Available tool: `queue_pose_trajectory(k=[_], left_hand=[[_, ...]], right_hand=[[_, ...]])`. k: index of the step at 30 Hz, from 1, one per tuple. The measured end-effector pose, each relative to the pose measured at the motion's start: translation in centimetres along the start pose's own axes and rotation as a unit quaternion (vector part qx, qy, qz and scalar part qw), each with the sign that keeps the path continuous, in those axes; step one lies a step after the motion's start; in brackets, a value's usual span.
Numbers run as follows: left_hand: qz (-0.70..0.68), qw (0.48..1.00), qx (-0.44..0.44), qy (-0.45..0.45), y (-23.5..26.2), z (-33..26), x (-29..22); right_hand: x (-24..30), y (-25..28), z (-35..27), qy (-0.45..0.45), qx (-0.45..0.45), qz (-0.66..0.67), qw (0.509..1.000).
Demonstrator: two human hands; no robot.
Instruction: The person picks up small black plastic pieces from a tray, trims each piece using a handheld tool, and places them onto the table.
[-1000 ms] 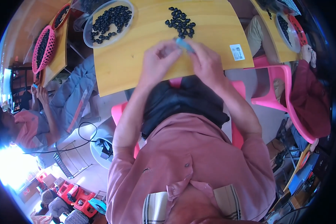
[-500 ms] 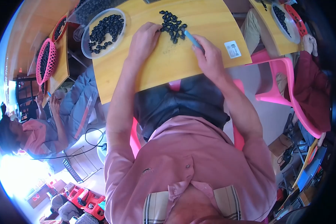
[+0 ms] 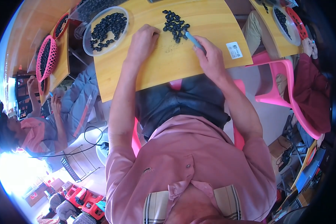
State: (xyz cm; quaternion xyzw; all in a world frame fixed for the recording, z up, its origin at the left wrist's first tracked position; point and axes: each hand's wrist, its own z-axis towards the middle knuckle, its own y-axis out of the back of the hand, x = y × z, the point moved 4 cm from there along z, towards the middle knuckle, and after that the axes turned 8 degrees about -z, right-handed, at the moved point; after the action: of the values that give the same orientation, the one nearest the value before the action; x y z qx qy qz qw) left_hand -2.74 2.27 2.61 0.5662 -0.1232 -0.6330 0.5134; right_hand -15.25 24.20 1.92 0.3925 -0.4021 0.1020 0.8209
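Note:
Small black round parts [image 3: 174,24] lie in a loose heap on the yellow tabletop [image 3: 153,71]. My left hand [image 3: 143,43] rests just left of the heap, its fingers curled together. A dark bit shows at the fingertips, too small to name. My right hand [image 3: 212,56] is closed around a light blue pen-shaped tool [image 3: 194,40]. The tool points up and left, its tip at the heap's lower right edge. To the left of my left hand stands a clear round plastic tub [image 3: 86,42] with many of the same black parts in it.
A white printed label [image 3: 234,50] is stuck near the table's right edge. At left, a person works beside a pink basket [image 3: 53,56] of black parts. At right, another person in dark red sits by a pink chair [image 3: 276,71]. A black cable [image 3: 89,130] hangs at left.
My left hand has drawn back slightly left, away from the heap. My right hand keeps its hold on the tool. The person at left has raised a hand toward the basket.

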Motion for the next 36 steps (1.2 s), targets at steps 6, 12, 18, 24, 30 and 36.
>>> queue_pose_trajectory(k=[6,12,18,24,30,36], left_hand=[[-0.086,0.991,-0.064,0.083,0.6,-1.0,-0.4],[-0.211,0.96,-0.104,0.151,0.9,-4.5,-1.3],[-0.342,0.91,-0.144,0.185,-0.7,-8.0,-2.3],[-0.352,0.904,-0.175,0.167,-1.2,-8.6,-3.0],[-0.434,0.86,-0.176,0.201,-2.4,-9.3,-2.7],[-0.379,0.893,-0.192,0.148,-2.4,-9.4,-2.2]], right_hand=[[0.0,0.1,-0.1,0.01,-0.009,0.008,1.0],[0.4,-0.1,-0.2,0.02,0.005,0.013,1.0],[2.0,-0.4,-0.8,0.097,-0.003,-0.104,0.99],[2.0,-1.3,-1.1,0.129,-0.015,-0.136,0.982],[2.0,-1.4,-1.1,0.116,-0.003,-0.131,0.985],[1.9,-1.4,-1.1,0.098,0.01,-0.103,0.99]])
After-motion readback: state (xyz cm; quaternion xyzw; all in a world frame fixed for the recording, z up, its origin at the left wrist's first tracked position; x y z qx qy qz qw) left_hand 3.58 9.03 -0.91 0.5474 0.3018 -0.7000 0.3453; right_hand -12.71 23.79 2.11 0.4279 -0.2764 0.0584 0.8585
